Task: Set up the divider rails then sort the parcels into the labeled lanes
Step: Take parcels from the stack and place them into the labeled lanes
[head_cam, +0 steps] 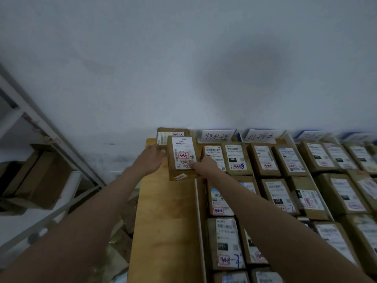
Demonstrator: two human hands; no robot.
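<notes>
Two hands are gripping a cardboard parcel at the far end of a wooden table.

Seen from the head camera, the left hand (152, 158) is pressing against the left side of the parcel (182, 158), fingers lightly curled on its edge, while the right hand (206, 165) is holding its near right corner with the thumb lying on the white label. The parcel is sitting on the bare left strip of the table (165, 221), just in front of another box (166, 134) by the wall. A thin white rail (199, 211) is separating this strip from rows of labelled parcels (285, 180) on the right, with handwritten lane signs (218, 136) standing behind them.
</notes>
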